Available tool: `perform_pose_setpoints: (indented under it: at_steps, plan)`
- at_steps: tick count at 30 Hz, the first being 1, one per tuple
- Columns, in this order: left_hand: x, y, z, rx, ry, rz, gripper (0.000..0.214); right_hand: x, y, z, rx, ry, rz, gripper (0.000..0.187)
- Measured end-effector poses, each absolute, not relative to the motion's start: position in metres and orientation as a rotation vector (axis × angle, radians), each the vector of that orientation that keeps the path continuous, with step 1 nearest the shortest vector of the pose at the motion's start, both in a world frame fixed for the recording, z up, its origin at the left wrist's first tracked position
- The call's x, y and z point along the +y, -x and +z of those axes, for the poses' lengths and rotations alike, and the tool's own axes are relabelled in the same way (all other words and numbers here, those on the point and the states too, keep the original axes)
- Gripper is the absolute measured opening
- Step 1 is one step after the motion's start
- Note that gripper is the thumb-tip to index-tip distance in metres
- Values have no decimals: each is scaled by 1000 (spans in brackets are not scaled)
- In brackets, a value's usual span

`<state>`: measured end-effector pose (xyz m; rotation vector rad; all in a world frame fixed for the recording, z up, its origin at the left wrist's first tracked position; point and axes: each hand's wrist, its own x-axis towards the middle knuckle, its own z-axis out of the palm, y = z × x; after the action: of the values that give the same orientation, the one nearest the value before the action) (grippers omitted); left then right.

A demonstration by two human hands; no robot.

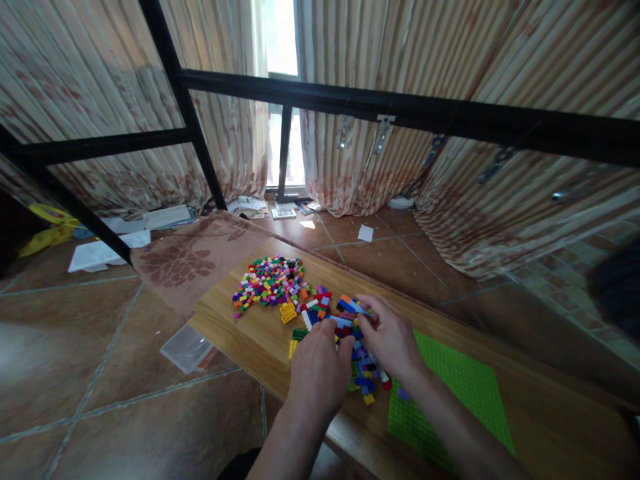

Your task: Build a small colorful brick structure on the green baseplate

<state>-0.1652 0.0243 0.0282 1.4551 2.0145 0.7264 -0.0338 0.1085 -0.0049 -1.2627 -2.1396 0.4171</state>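
Left forearm [293, 433] and right forearm [453, 423] nearest camera; hands at a loose heap of plastic building bricks [364, 360] on the wooden worktop [243, 333].
Right hand [393, 337]: grip pinching a blue brick [354, 306] at the heap's far side; left hand [320, 363]: fingers bent over the bricks, can't tell if grip holds anything. Risks: blue brick could slip from a fingertip-only pinch; a dragging wrist could sweep bricks off the near edge or into the small-brick pile [273, 280] just beside. Right forearm crosses above the green baseplate [463, 373], could nudge it. Printed sheet [283, 212] on floor: unreadable; no legible brand.
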Motion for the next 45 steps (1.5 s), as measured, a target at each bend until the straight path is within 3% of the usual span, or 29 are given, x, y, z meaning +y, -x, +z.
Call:
perform_pose_setpoints:
  at_steps: [8,15,30,45]
  plan:
    - [24,157,32,1431,-1114,1247,26,45,27,18,-1931,1159,486,31]
    - [15,145,37,1095,-1228,1114,28,27,-2,28,-1639,1296,945,31]
    - [16,115,25,1119,-1005,1063,26,20,-1,-8,-934,1211,1219,29]
    - [15,94,20,1141,-983,1091,21,12,-6,4,-1102,1353,1088,36]
